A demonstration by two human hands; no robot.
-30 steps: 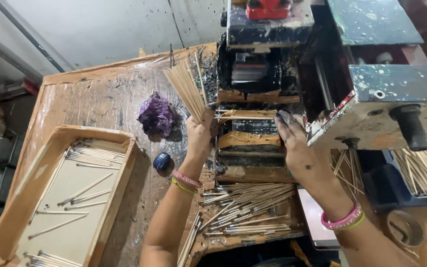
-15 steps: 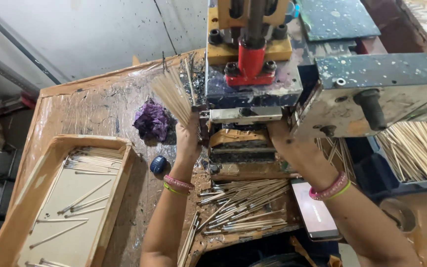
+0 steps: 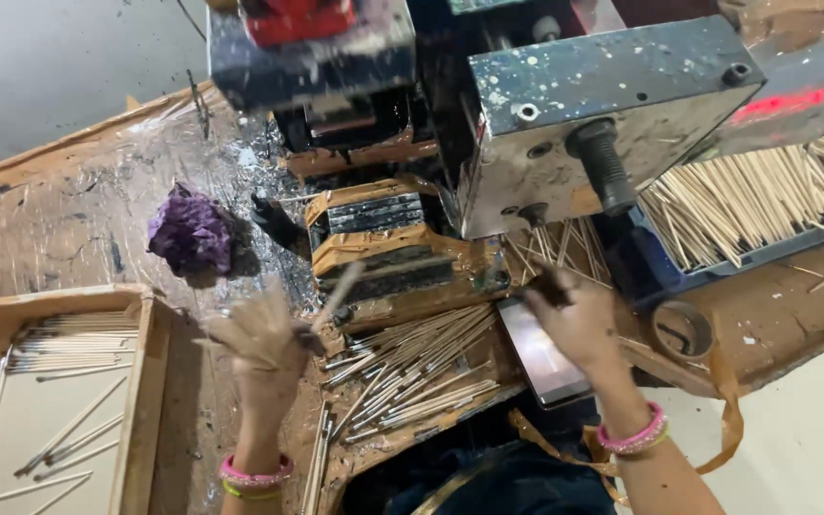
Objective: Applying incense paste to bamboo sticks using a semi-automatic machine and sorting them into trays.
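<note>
Your left hand [image 3: 257,345]: fingers grip blurred stick bundle [image 3: 240,329] above bench [image 3: 69,219], beside wooden tray [image 3: 140,381]. Your right hand [image 3: 579,319]: fingers closed, contents unclear. Likely stick-transfer step; needs steady grip.

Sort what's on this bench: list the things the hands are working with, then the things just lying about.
In use:
left hand, holding a blurred bunch of thin sticks
right hand, by the machine
coated sticks piled below the machine

Lying about:
purple rag
wooden tray with a few sticks
bare sticks in the blue bin
tape roll
</note>
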